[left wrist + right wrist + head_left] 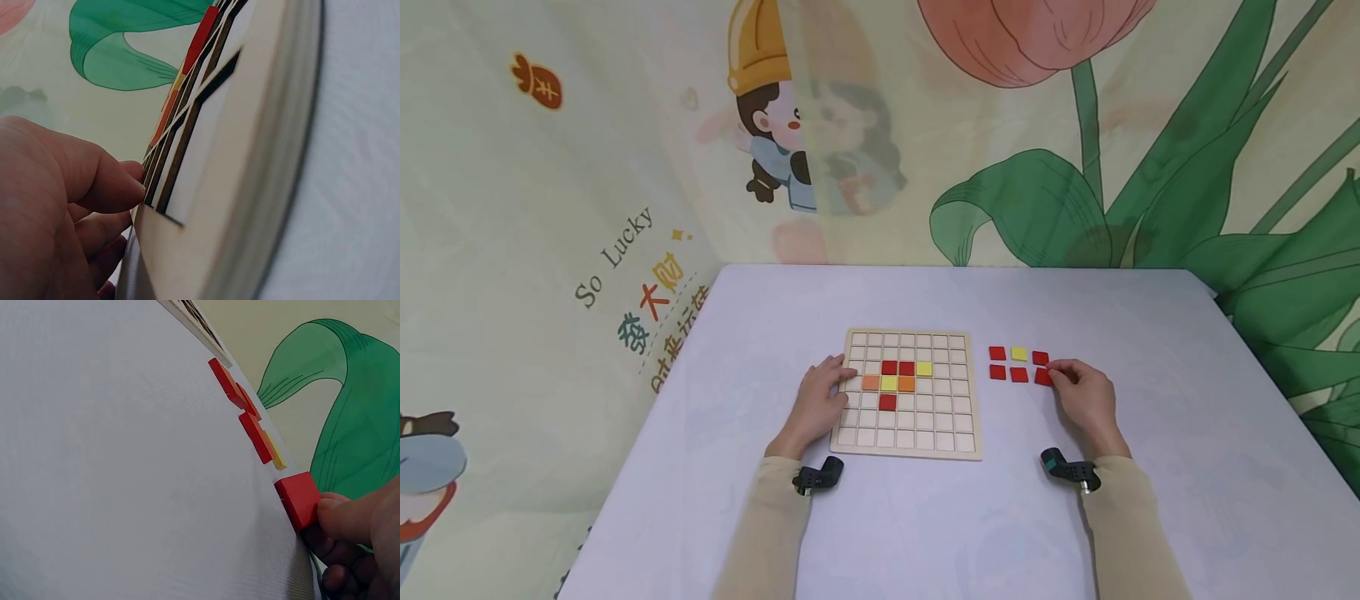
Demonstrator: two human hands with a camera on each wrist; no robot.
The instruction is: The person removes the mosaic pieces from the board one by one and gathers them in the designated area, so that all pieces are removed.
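A square wooden grid board lies flat, with several red, yellow and orange tiles in its upper and left-middle cells. My left hand rests at the board's left edge, fingertips on the border, fingers loosely extended; the left wrist view shows the thumb at the frame. Right of the board, my right hand pinches a red square tile between thumb and fingers. In the right wrist view this tile is tilted up from the table, at the near right end of the loose tiles.
Beside the held tile lie several loose red tiles and a yellow tile, in two short rows. Everything stands on a white-covered table. A printed cloth with flowers and cartoon figures hangs behind the table's far edge.
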